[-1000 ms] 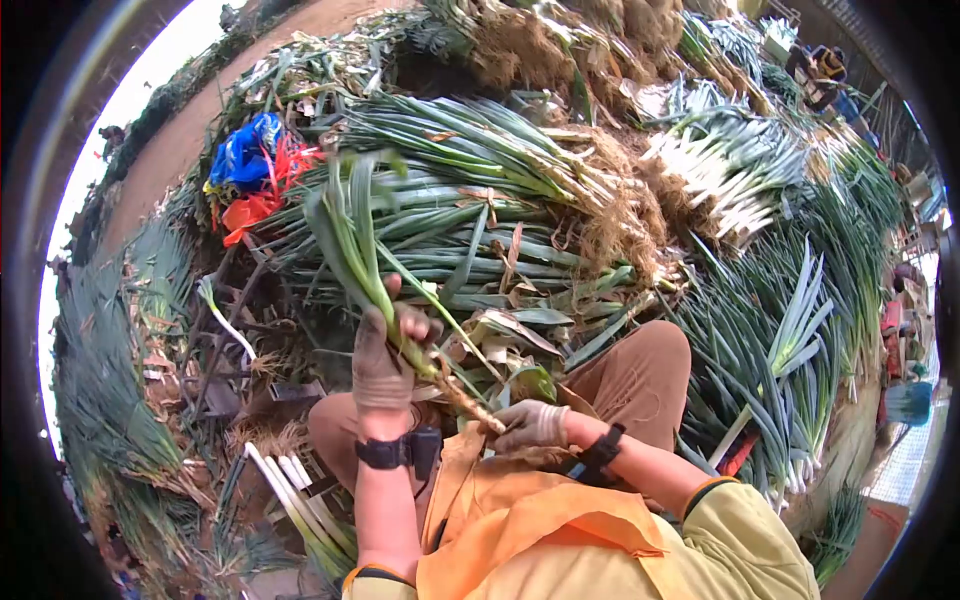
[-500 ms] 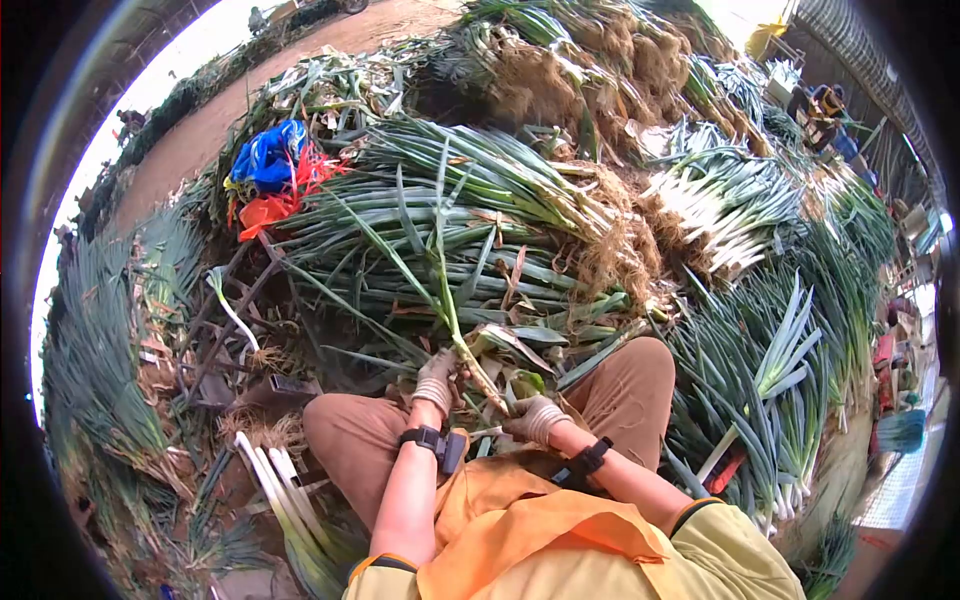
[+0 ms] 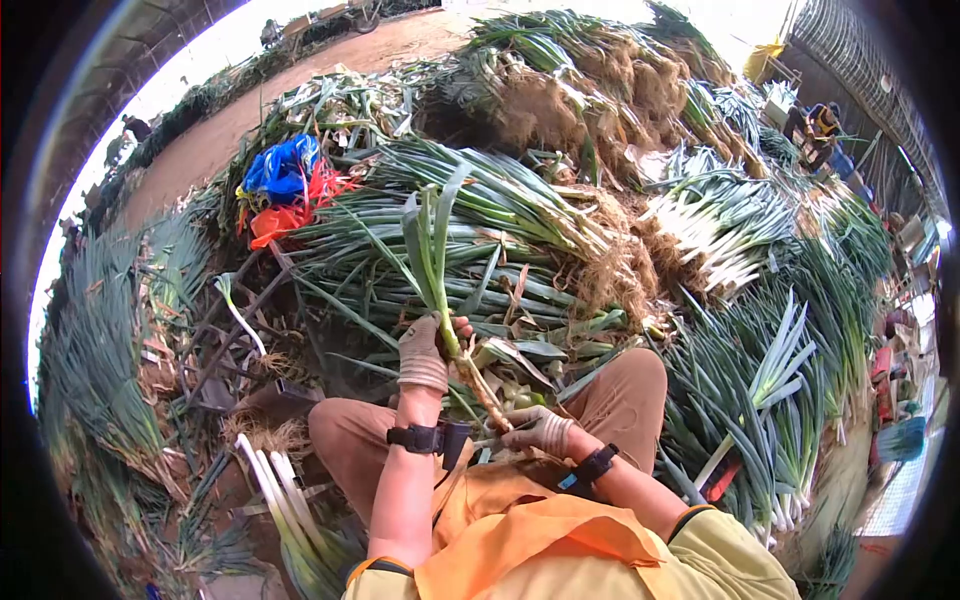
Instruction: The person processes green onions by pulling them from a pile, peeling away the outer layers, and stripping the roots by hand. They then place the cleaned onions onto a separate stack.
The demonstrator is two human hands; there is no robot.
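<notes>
A single leek stands tilted in front of my lap, its green leaves up and its brownish lower end toward my right hand. My gloved left hand is closed around it below the leaves. At its lower end my gloved right hand is closed, fingers against the stem. A small pale strip juts out left of the right hand, too small to name. Behind the leek lies a large pile of untrimmed leeks with brown roots. Several pale, clean leeks lie by my left knee.
Bundled white-stemmed leeks lie at the back right, more leeks beside my right knee. Blue plastic and red plastic string sit at the left of the pile, near a dark metal frame. Another person is far right.
My left hand has moved up and slightly left along the leek, gathering its leaves closer together. My right hand stays near the lower end, slightly lower in view.
</notes>
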